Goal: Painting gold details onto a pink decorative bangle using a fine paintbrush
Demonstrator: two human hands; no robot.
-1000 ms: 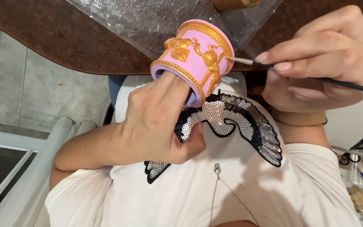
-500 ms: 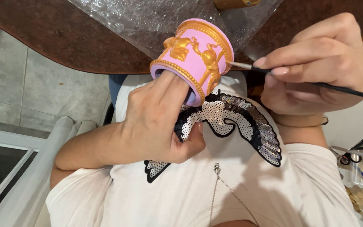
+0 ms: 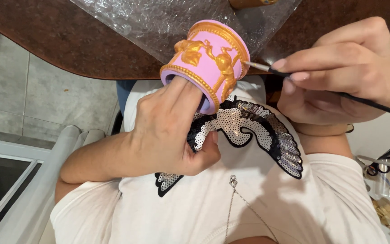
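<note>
Room is tight btwn table edge [image 3: 91,68] and the person's chest. Pink-and-gold pot [image 3: 208,58] hangs just off that edge, left hand [image 3: 168,135] plugging its open mouth w/ fingers inside, so no way in from below. Right hand [image 3: 339,77] w/ thin brush [image 3: 321,88] blocks the pot's right side, tip touching the rim. Crinkled plastic sheet [image 3: 159,22] covers the tabletop behind the pot. Free passage: left of pot along table edge, over grey floor tiles [image 3: 32,99]. Lower right corner cluttered w/ scissors and small bits [image 3: 384,190].

Bright, even light, sharp focus, glare on the plastic sheet [image 3: 159,18].
</note>
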